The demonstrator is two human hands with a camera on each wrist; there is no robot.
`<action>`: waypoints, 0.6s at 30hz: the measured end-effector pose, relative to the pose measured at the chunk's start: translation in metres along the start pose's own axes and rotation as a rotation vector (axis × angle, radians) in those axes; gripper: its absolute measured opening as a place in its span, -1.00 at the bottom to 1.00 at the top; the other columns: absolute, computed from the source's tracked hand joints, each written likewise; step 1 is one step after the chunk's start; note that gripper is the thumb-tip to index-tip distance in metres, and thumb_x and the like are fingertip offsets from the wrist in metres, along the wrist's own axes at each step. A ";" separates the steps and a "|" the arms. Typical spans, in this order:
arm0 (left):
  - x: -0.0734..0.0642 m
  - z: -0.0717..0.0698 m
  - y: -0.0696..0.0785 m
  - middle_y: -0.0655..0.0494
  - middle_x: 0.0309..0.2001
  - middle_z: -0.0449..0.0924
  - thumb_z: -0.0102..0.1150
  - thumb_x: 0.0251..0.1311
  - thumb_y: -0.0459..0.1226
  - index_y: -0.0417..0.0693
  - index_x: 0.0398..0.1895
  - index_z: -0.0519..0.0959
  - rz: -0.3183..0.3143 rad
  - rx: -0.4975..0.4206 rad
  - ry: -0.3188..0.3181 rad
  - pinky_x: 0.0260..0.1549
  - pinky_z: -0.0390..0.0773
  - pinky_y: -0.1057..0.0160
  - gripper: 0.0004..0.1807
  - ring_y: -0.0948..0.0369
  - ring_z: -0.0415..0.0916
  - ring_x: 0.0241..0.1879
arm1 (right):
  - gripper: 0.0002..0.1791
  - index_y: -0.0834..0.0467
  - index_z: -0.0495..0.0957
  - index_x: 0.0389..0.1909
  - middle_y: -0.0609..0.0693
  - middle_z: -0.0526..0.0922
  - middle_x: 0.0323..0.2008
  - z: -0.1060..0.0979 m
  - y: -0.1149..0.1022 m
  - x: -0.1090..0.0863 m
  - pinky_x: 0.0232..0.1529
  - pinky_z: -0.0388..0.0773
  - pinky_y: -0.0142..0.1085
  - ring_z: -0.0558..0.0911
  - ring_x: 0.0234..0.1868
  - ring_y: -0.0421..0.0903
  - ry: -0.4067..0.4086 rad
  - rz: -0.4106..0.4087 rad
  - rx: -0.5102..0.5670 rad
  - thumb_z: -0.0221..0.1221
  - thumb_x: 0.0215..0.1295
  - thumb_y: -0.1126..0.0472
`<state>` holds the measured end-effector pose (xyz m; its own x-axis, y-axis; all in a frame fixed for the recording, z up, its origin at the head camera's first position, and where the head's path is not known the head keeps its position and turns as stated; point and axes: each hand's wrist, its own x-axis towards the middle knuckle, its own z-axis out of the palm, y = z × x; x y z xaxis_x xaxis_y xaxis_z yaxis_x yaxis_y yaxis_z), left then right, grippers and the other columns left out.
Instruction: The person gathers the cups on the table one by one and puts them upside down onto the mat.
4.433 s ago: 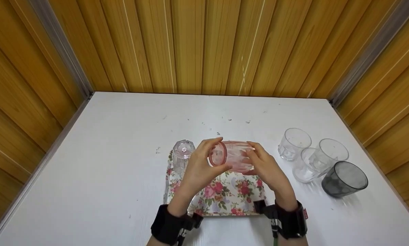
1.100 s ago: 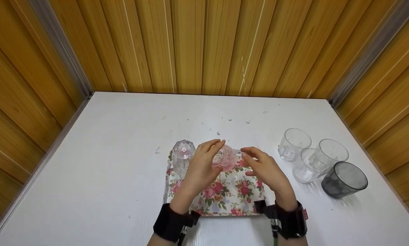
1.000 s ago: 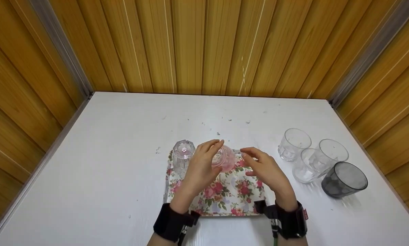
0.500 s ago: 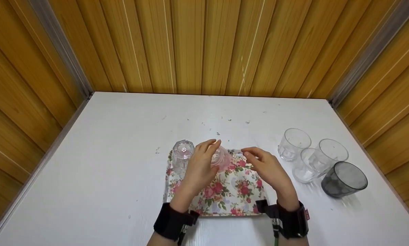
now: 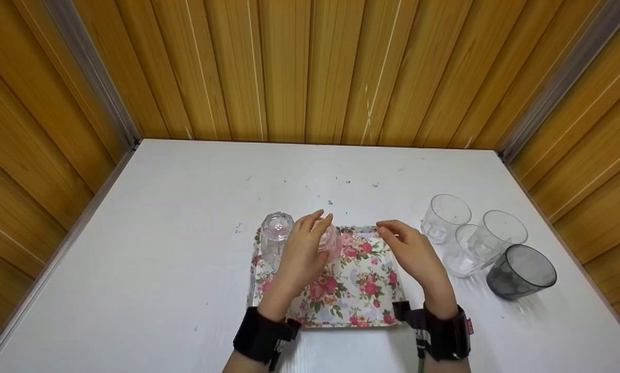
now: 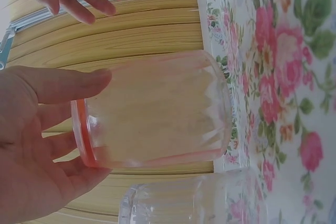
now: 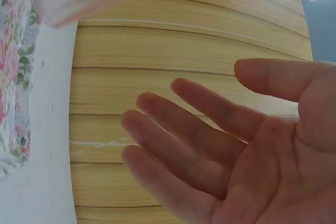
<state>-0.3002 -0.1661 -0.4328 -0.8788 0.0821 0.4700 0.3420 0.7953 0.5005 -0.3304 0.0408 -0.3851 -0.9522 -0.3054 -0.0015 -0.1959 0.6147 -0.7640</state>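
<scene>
A pink-tinted drinking glass [image 5: 332,243] stands upside down over the back of a floral tray [image 5: 348,290]. My left hand [image 5: 303,246] holds it near its raised base; in the left wrist view the thumb lies on one side of the glass [image 6: 157,111] and the fingers on the other. Whether its rim touches the tray cannot be told. Just left of it, partly hidden by my left hand, a clear faceted glass [image 5: 277,228] is also upside down on the tray. My right hand [image 5: 413,248] hovers past the tray's right edge, fingers loosely bent and holding nothing.
To the right stand several upright glasses: a clear one [image 5: 447,215] at the back, two more clear glasses [image 5: 462,259] [image 5: 504,230] close together, and a dark grey glass [image 5: 519,274] in front. Wooden-patterned panels [image 5: 310,72] enclose the white table [image 5: 159,248].
Earlier both hands held the pink glass sideways above the tray. It has since been turned upside down and moved left toward the clear glass; my right hand let go and moved right.
</scene>
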 end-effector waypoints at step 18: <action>-0.001 0.005 -0.006 -0.11 0.19 0.34 0.30 -0.21 -0.46 -0.14 0.13 0.43 -0.008 -0.010 0.003 0.14 0.33 0.01 -0.33 -0.03 0.26 0.18 | -0.57 0.17 0.40 0.14 0.20 0.53 0.03 0.000 0.002 0.002 0.06 0.39 0.04 0.47 0.10 0.16 0.027 0.035 -0.028 -0.08 0.37 0.02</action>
<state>-0.3029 -0.1677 -0.4400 -0.8804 0.0741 0.4683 0.3385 0.7899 0.5114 -0.3323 0.0415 -0.3864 -0.9646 -0.2637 -0.0105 -0.1682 0.6450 -0.7455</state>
